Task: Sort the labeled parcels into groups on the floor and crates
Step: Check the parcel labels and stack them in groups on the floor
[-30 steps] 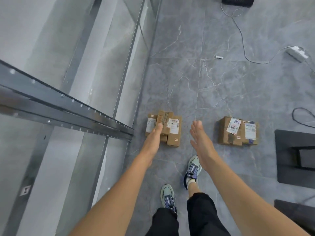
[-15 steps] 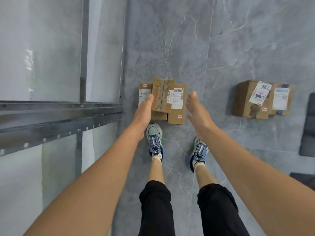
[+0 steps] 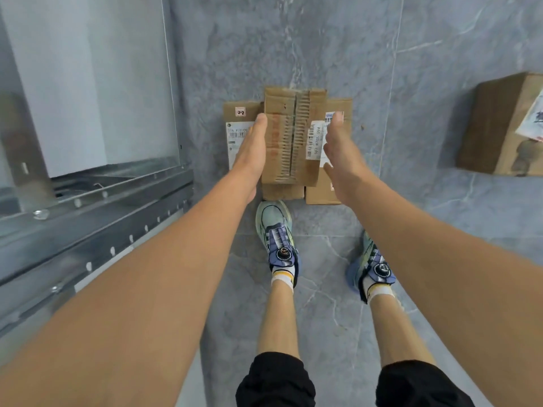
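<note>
Reaching down, the left hand [image 3: 249,154] lies flat, fingers straight and together, against the 9 o'clock side of the top parcel [image 3: 289,136]. The right hand [image 3: 342,163] is open too, fingers straight, palm turned toward the parcel's 3 o'clock side; whether it touches the cardboard cannot be told.

That brown carton rests on a cluster of others, its long axis running 12 to 6 o'clock. A ragged corrugated seam runs down its middle on the same line, and a barcode label [image 3: 313,139] sits sideways near its 3 o'clock edge. Under it, a left parcel [image 3: 239,127] with a "2-2" sticker [image 3: 241,112] shows at 9 o'clock, a right parcel [image 3: 342,105] at 3 o'clock, and the end of a small parcel [image 3: 282,192] at 6 o'clock.

All sit on a grey marble-patterned tile floor [image 3: 411,83]. The left shoe [image 3: 277,230] has its toe just beside the small parcel; the right shoe [image 3: 373,265] stands at 5 o'clock. A large parcel [image 3: 496,124] lies well apart at 3 o'clock, cut by the frame edge. A metal shelving rack [image 3: 88,230] with a perforated beam fills the 9 o'clock side.
</note>
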`<control>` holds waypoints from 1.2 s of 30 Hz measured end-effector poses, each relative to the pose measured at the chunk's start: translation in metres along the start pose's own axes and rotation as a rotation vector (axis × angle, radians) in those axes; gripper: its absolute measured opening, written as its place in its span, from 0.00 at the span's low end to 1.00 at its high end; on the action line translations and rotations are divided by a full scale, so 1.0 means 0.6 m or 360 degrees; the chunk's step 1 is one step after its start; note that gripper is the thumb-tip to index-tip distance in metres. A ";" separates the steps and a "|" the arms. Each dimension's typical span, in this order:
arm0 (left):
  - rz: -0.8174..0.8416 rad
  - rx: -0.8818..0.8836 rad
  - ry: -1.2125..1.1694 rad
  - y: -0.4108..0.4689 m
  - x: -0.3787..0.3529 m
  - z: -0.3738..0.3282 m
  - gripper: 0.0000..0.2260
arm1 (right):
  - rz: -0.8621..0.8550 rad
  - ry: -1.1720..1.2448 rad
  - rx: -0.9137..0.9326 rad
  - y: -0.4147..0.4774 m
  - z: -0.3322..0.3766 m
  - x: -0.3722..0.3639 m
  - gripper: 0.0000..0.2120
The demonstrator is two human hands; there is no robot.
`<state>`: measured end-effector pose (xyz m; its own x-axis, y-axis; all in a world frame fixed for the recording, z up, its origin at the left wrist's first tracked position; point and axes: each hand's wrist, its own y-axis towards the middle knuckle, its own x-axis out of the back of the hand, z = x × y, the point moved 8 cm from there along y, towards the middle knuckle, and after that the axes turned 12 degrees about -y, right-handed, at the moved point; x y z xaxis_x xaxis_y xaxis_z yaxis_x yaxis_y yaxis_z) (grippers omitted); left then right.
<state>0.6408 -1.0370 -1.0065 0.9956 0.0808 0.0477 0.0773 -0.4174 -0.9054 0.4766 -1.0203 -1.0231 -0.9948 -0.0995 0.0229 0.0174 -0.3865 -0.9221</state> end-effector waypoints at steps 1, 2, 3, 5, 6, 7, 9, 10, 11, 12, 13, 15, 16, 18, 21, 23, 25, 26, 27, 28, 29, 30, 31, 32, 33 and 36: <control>0.0021 0.0019 -0.0024 0.008 -0.004 0.001 0.27 | 0.0005 -0.0009 -0.0016 0.011 -0.002 -0.004 0.43; 0.0046 0.0033 -0.0045 0.014 -0.008 0.002 0.27 | 0.0013 0.0002 -0.0006 0.021 -0.004 -0.007 0.45; 0.0069 0.0045 -0.0056 0.017 -0.012 0.004 0.27 | 0.0019 0.0027 0.0012 0.029 -0.006 -0.008 0.43; 0.0088 0.0061 -0.0093 0.017 -0.014 0.007 0.27 | 0.0025 0.0057 0.0041 0.030 -0.004 -0.009 0.37; 0.0090 0.0070 -0.0114 0.010 -0.015 0.006 0.27 | 0.0025 0.0056 0.0045 0.022 0.000 -0.008 0.35; 0.0105 0.0081 -0.0125 -0.003 -0.016 0.002 0.26 | 0.0024 0.0048 0.0047 0.010 0.006 -0.007 0.35; 0.0112 0.0073 -0.0162 -0.036 -0.014 -0.014 0.25 | 0.0017 0.0002 0.0067 -0.023 0.029 -0.001 0.35; 0.0118 0.0047 -0.0175 -0.058 -0.012 -0.027 0.25 | 0.0012 -0.0016 0.0095 -0.046 0.046 0.002 0.34; 0.0122 0.0022 -0.0204 -0.083 -0.011 -0.045 0.25 | 0.0003 -0.0030 0.0124 -0.073 0.068 0.007 0.33; 0.0130 -0.0003 -0.0236 -0.111 -0.011 -0.066 0.25 | -0.0003 -0.0053 0.0157 -0.102 0.089 0.010 0.33; 0.0133 -0.0038 -0.0264 -0.141 -0.010 -0.087 0.25 | 0.0003 -0.0084 0.0198 -0.133 0.111 0.013 0.33; 0.0127 -0.0133 -0.0292 -0.208 -0.008 -0.139 0.22 | 0.0030 -0.0143 0.0290 -0.198 0.162 0.014 0.33; 0.0121 -0.0181 -0.0316 -0.244 -0.006 -0.167 0.21 | 0.0045 -0.0152 0.0322 -0.231 0.191 0.014 0.33; 0.0094 -0.0295 -0.0353 -0.314 0.000 -0.221 0.23 | 0.0086 -0.0187 0.0397 -0.303 0.254 0.013 0.34; 0.0015 -0.0501 -0.0414 -0.437 0.009 -0.311 0.23 | 0.0158 -0.0279 0.0595 -0.420 0.356 0.016 0.34; -0.0029 -0.0669 -0.0440 -0.531 0.011 -0.373 0.21 | 0.0207 -0.0342 0.0769 -0.507 0.429 0.019 0.33; -0.0068 -0.0811 -0.0484 -0.632 0.010 -0.428 0.20 | 0.0241 -0.0417 0.0938 -0.600 0.498 0.024 0.30; -0.0094 -0.0875 -0.0516 -0.684 0.009 -0.452 0.20 | 0.0260 -0.0453 0.1019 -0.651 0.529 0.025 0.30; -0.0131 -0.0947 -0.0555 -0.737 0.010 -0.473 0.20 | 0.0282 -0.0480 0.1095 -0.701 0.557 0.027 0.29; -0.0176 -0.1021 -0.0589 -0.791 0.010 -0.493 0.20 | 0.0302 -0.0503 0.1168 -0.751 0.582 0.028 0.29; -0.0222 -0.1100 -0.0606 -0.846 0.010 -0.512 0.19 | 0.0322 -0.0522 0.1238 -0.801 0.604 0.029 0.29; -0.0263 -0.1178 -0.0616 -0.899 0.011 -0.530 0.18 | 0.0345 -0.0535 0.1307 -0.852 0.624 0.029 0.30; -0.0295 -0.1246 -0.0628 -0.952 0.010 -0.543 0.19 | 0.0368 -0.0545 0.1359 -0.900 0.641 0.028 0.30; -0.0324 -0.1305 -0.0641 -1.001 0.010 -0.554 0.19 | 0.0389 -0.0553 0.1407 -0.947 0.655 0.028 0.31; -0.0355 -0.1364 -0.0644 -1.047 0.010 -0.563 0.19 | 0.0419 -0.0556 0.1454 -0.992 0.668 0.030 0.32; -0.0425 -0.1560 -0.0672 -1.174 0.017 -0.579 0.17 | 0.0512 -0.0569 0.1611 -1.122 0.690 0.028 0.31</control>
<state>0.6152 -1.0566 -0.2214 0.8566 0.5006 -0.1248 0.4823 -0.8629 -0.1507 0.4901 -1.1412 -0.2421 -0.8460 -0.5237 0.0998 0.5042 -0.8468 -0.1695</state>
